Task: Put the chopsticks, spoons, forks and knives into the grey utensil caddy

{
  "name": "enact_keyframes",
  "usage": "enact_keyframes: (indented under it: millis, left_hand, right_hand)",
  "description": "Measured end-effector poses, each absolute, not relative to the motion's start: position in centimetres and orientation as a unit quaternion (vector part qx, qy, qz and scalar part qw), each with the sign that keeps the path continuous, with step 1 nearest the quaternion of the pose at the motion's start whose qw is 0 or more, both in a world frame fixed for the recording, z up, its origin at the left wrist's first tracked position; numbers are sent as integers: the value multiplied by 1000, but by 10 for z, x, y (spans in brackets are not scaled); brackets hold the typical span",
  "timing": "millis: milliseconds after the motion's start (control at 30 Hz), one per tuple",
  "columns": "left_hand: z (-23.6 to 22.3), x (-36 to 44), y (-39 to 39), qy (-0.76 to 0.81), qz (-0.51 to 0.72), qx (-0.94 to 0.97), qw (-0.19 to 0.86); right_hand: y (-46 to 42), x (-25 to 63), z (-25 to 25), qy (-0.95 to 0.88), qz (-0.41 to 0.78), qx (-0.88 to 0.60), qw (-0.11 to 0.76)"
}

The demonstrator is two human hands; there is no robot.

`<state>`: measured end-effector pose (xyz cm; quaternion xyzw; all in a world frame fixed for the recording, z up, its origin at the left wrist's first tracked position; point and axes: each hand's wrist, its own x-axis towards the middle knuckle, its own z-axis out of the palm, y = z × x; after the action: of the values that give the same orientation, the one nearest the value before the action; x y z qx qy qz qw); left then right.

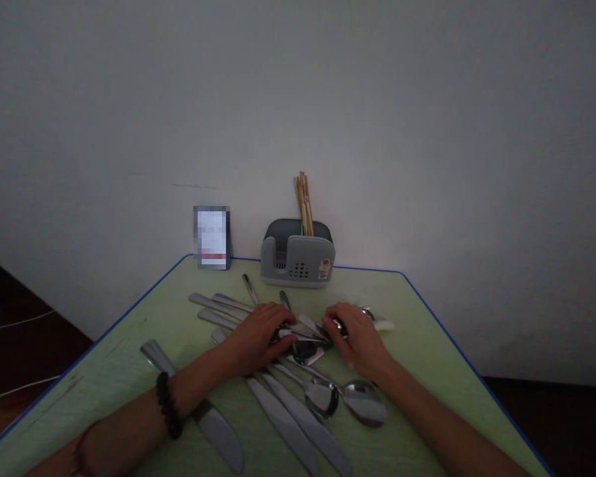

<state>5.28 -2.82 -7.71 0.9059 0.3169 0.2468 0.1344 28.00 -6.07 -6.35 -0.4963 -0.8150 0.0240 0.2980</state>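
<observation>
See metal cutlery (305,351) heaped on green table (109,377), under half-curled left hand (265,334) and half-curled right hand (352,334); cannot tell whether gripping or only touching. Should feel stiff, light, rather slippery; better to take spoon (363,403) and table knife (221,434) by the handle. Behind, notice grey cutlery caddy (308,255) holding wooden chopsticks (304,202), leaning slightly

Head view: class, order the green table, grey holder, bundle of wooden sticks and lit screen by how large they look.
1. Green table
2. Grey holder
3. Lit screen
4. Wooden sticks
</observation>
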Motion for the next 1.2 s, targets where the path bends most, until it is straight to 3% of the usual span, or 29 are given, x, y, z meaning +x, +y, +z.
enact_keyframes:
  millis: [233, 633, 933, 1200]
  left_hand:
    - [-74, 54, -31, 315, 246, 907, 135]
    - [-78, 52, -28, 346, 289, 875, 178]
    - [-74, 53, -29, 364, 317, 862, 156]
    - [-67, 53, -27, 401, 436, 789, 163]
  right_hand:
    - [-60, 282, -63, -838, 50, -461, 288]
    - [-59, 281, -64, -796, 106, -448, 393]
    - [-59, 282, -65, -801, 101, -463, 367]
    - [-62, 280, -62, -825, 74, -465, 313]
